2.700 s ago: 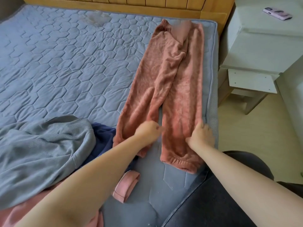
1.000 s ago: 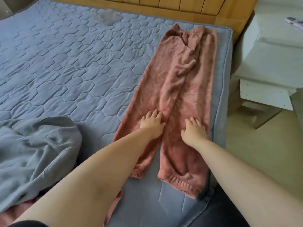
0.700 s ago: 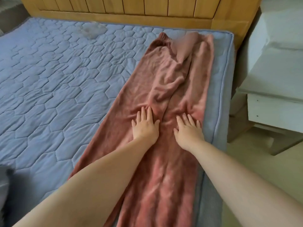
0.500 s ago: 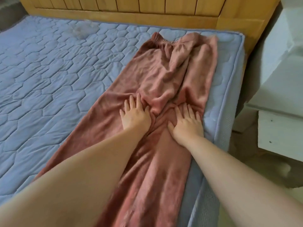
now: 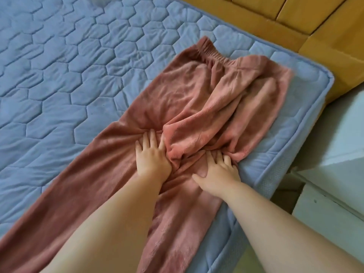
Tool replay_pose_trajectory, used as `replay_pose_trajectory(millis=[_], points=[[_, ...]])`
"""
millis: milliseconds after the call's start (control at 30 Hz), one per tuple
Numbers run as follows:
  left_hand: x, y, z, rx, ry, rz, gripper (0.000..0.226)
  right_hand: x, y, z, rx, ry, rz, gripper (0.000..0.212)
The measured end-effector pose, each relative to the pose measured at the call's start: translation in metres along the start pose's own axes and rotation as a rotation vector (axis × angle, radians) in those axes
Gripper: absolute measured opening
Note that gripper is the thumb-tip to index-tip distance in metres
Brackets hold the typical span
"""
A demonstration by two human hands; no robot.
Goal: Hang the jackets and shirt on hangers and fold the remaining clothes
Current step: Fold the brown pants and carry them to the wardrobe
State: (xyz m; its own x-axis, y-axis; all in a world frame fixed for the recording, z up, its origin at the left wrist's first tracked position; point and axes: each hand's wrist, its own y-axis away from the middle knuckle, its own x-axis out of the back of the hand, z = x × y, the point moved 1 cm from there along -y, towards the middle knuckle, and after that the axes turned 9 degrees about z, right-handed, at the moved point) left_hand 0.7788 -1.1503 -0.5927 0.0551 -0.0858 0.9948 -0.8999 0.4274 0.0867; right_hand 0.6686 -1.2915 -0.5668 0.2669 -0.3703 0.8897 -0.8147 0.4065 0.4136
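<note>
Trousers point(image 5: 197, 99), pink fleece, one pair: laid lengthwise on mattress point(image 5: 59, 66), near its right-hand edge. Elastic waistband point(image 5: 212, 53) at the far end, toward headboard point(image 5: 295, 18). Legs running back toward the wearer of the camera and out of frame at the bottom. Upper part rumpled, with a thick fold of cloth bunched at the crotch, just beyond both hands.

Left hand point(image 5: 151, 156): palm down on the trouser leg at the person's left. Fingers straight and held fairly close together, pressed flat into the pile, nothing gripped. Forefinger side touching the bunched fold.

Right hand point(image 5: 218, 170): palm down on the other leg, near the mattress edge. Fingers straight and slightly spread, thumb out to the side, tips up against the underside of the fold (whether tucked beneath it, cannot tell). Nothing pinched or curled round.

Both forearms bare, reaching in from the bottom of frame, hands near each other but apart, with a ridge of fleece between.

Mattress: blue, quilted in a hexagon pattern, piped at the corner.

Headboard: yellow-brown wood, panelled, along the far side.

Bedside cabinet point(image 5: 344, 134): white, beside the bed at right, only partly in view.
</note>
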Motion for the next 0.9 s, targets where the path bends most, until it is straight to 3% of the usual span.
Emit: replay_pose_trajectory(millis=[200, 267, 333, 400, 467, 500, 567, 667, 700, 833, 900], points=[[0.026, -0.001, 0.023, 0.114, 0.02, -0.063, 0.079, 0.031, -0.02, 0.013, 0.061, -0.011, -0.207, 0.083], [0.031, 0.027, 0.036, 0.229, 0.193, -0.023, 0.07, 0.044, -0.015, 0.021, 0.13, -0.051, -0.186, 0.061], [0.039, 0.058, 0.054, 0.311, 0.386, 0.107, 0.067, 0.063, -0.011, 0.041, 0.265, -0.001, -0.063, 0.043], [0.045, 0.085, 0.071, 0.14, 0.422, 0.332, 0.052, 0.079, -0.005, 0.059, 0.569, 0.211, 0.189, 0.044], [0.043, 0.105, 0.088, -0.165, 0.298, 0.378, 0.043, 0.088, -0.007, 0.08, 0.74, 0.343, 0.318, 0.06], [0.038, 0.11, 0.097, -0.236, 0.225, 0.304, 0.05, 0.092, -0.011, 0.089, 0.723, 0.406, 0.263, 0.068], [0.037, 0.109, 0.122, -0.125, 0.168, 0.125, 0.053, 0.099, -0.023, 0.1, 0.69, 0.586, 0.156, 0.071], [0.06, 0.093, 0.154, 0.214, 0.288, -0.027, 0.025, 0.11, -0.045, 0.098, 0.84, 0.628, 0.257, 0.033], [0.065, 0.087, 0.16, 0.245, 0.333, -0.082, 0.019, 0.114, -0.051, 0.097, 0.91, 0.62, 0.289, 0.028], [0.073, 0.091, 0.168, 0.108, 0.409, -0.304, 0.011, 0.126, -0.046, 0.109, 1.115, 0.583, 0.22, 0.029], [0.071, 0.103, 0.165, 0.106, 0.479, -0.524, 0.021, 0.128, -0.032, 0.125, 1.016, 0.661, -0.05, 0.024]])
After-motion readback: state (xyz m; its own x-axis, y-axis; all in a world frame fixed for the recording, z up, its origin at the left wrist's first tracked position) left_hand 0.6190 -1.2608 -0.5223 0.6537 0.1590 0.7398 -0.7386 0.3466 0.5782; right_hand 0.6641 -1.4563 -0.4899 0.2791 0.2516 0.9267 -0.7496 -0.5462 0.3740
